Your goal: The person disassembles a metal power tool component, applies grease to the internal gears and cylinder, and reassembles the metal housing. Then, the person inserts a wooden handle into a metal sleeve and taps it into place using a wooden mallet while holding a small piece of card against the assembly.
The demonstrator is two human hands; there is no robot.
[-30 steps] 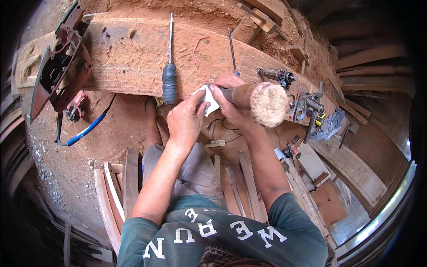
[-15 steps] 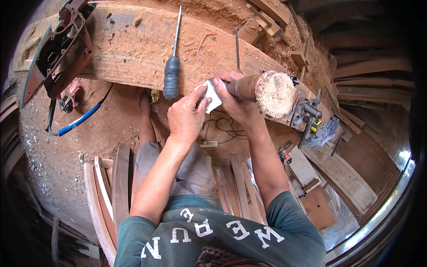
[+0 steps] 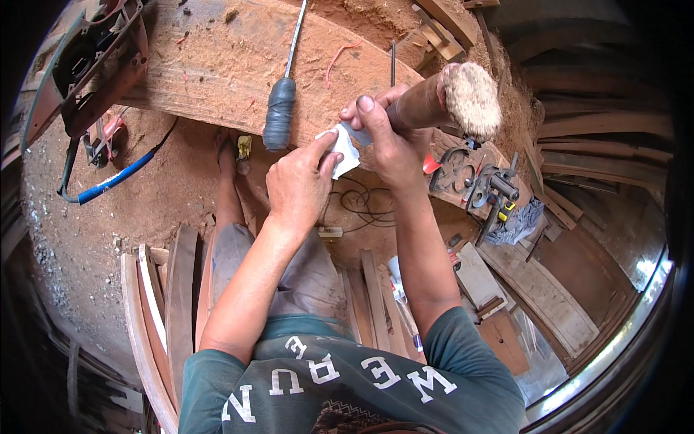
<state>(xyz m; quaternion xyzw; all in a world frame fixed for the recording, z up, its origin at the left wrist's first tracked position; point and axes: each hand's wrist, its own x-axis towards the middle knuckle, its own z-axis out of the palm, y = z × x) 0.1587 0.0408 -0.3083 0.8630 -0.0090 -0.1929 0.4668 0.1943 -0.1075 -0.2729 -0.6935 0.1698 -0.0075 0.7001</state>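
Note:
Between its thumb and fingers my left hand [image 3: 298, 182] pinches a small folded white piece [image 3: 347, 158]; whether paper or cloth I cannot tell. My right hand [image 3: 390, 137] is closed round a tool with a thick brown wooden handle [image 3: 421, 103]. The handle's pale, frayed end [image 3: 472, 101] points up and right. A flat grey part [image 3: 357, 134], like a blade, shows between my right hand and the white piece, touching or very near it. Left of my hands, a screwdriver [image 3: 280, 113] with a dark wrapped handle lies on the wooden plank [image 3: 210, 79].
A power tool [image 3: 94, 69] with a flat base stands at the plank's left end. A metal clamp-like tool [image 3: 495, 186] rests at its right end beside a crumpled grey cloth [image 3: 515, 220]. Sawdust, a black cable [image 3: 359, 206] and curved boards [image 3: 183, 296] surround my legs.
The tool in my right hand has swung up and right, its frayed end further from me. The grey part now shows beside the white piece. My left hand keeps its pinch.

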